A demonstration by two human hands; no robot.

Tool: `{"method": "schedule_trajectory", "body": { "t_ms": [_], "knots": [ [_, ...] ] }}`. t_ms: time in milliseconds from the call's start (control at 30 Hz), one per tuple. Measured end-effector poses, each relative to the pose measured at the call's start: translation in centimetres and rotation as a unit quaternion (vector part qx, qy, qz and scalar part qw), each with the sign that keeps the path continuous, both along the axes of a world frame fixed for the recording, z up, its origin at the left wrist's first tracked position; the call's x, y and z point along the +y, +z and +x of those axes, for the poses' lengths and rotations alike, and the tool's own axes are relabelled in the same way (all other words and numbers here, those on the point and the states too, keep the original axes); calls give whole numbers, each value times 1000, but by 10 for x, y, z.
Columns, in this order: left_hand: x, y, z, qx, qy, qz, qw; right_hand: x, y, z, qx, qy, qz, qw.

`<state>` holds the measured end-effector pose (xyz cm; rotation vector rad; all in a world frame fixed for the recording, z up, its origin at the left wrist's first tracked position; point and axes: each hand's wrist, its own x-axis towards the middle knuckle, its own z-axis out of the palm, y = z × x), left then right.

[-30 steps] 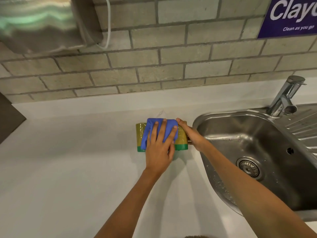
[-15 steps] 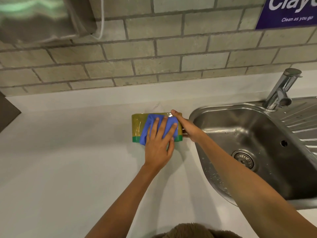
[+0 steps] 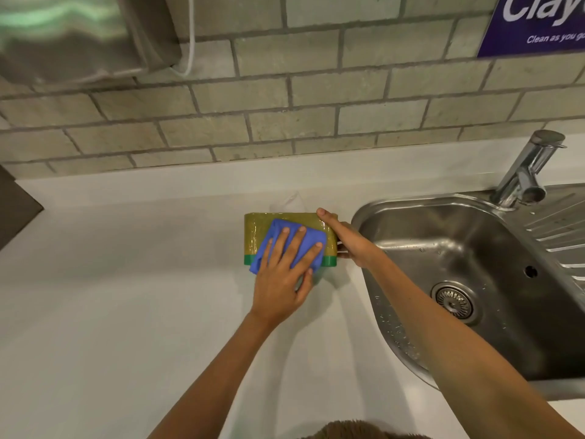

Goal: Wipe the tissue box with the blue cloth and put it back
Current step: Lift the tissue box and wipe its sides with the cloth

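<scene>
The tissue box [image 3: 258, 231] is yellow-gold with a green band along its bottom and stands on the white counter just left of the sink. A white tissue [image 3: 289, 202] sticks up behind it. My left hand [image 3: 281, 280] presses the blue cloth [image 3: 305, 237] flat against the box's front face, fingers spread over the cloth. My right hand [image 3: 349, 242] grips the box's right end, thumb over its top edge. The cloth and my hands hide much of the box's front and right side.
A steel sink [image 3: 474, 280] with a drain and a tap [image 3: 525, 172] lies right beside the box. The white counter [image 3: 126, 296] stretches left and toward me. A brick wall, a metal dispenser [image 3: 72, 36] and a purple sign [image 3: 538, 23] are behind.
My left hand has slid the blue cloth down the box's front face, from up near the top toward the green band. My right hand keeps holding the box's end.
</scene>
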<state>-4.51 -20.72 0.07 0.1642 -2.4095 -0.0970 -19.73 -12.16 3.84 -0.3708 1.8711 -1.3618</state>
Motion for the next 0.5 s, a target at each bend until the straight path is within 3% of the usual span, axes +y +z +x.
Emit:
{"method": "schedule_trajectory", "body": {
  "t_ms": [167, 367, 500],
  "knots": [
    [0, 15, -15, 44, 98, 129, 986, -5, -3, 0, -4, -24, -7, 1000],
    [4, 0, -9, -3, 5, 35, 999, -6, -4, -3, 11, -24, -1, 1000],
    [-24, 1, 5, 23, 57, 88, 994, -5, -4, -5, 7, -21, -1, 1000]
  ]
}}
